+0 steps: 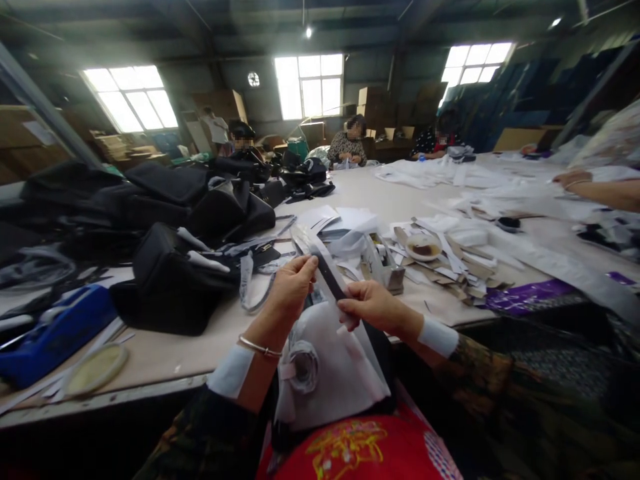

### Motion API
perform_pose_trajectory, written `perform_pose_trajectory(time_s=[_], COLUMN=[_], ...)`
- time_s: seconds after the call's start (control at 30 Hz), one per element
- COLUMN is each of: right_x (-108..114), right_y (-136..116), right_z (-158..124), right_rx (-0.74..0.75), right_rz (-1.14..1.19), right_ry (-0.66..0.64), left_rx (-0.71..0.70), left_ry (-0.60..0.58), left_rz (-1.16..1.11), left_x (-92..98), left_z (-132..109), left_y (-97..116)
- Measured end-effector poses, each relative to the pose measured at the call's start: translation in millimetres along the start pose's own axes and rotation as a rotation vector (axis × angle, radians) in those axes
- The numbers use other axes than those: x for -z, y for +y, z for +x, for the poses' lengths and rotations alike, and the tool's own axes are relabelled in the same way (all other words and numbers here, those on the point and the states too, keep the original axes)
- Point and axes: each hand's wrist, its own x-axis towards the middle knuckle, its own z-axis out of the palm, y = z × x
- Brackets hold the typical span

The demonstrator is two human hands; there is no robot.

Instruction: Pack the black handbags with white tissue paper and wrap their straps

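A dark strap in pale wrapping runs slantwise between my two hands. My left hand pinches it at its upper part, thumb against fingers. Lower down, my right hand grips it between thumb and fingers. Below them, on my lap, rests a bag covered in white sheeting, with black showing at its edges. A rolled, plastic-wrapped strap lies on the front of that bag. Under it I see a red apron with yellow decoration.
Black bags are heaped on the left of the table. A blue tape dispenser and a round lid lie near the front edge. At right are a metal box, a dish of brown liquid and paper scraps. Several people work around the table.
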Motion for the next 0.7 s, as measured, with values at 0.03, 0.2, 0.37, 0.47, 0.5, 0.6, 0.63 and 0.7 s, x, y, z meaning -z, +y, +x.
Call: perform_pose_trajectory(time_s=[0.03,0.2,0.37,0.47,0.5,0.6,0.63,0.7], right_x=[2,17,13,0,-4,-10,-9,-7], right_y=[2,1,-13,-11,-9,-2,0,2], right_z=[0,3,-9,-11,-9,-1,2,5], right_rx=[0.009,0.248,0.491,0.111,-0.001,-0.099,-0.06,0.058], right_rz=[-0.037,-0.55,-0.586,-0.145,0.024,0.267,0.211,-0.065], right_ry=[0.005,0.212,0.483,0.295,0.233,0.228,0.264,0.303], left_rx=[0.04,0.127,-0.09,-0.211,-0.235,-0.24,-0.221,-0.174], left_ry=[-0.047,-0.166,0.058,0.046,0.017,-0.111,-0.137,-0.146], left_rz=[-0.025,-0.129,-0.041,0.054,0.08,0.147,0.158,0.168], left_x=[-1.3,-9.6,-15.5,-18.6,-19.3,-19.7,-19.0,-17.0], left_z=[-2,-15,-28,-42,-47,-60,-63,-67], left_y=[0,1,-11,-21,-24,-29,-30,-31])
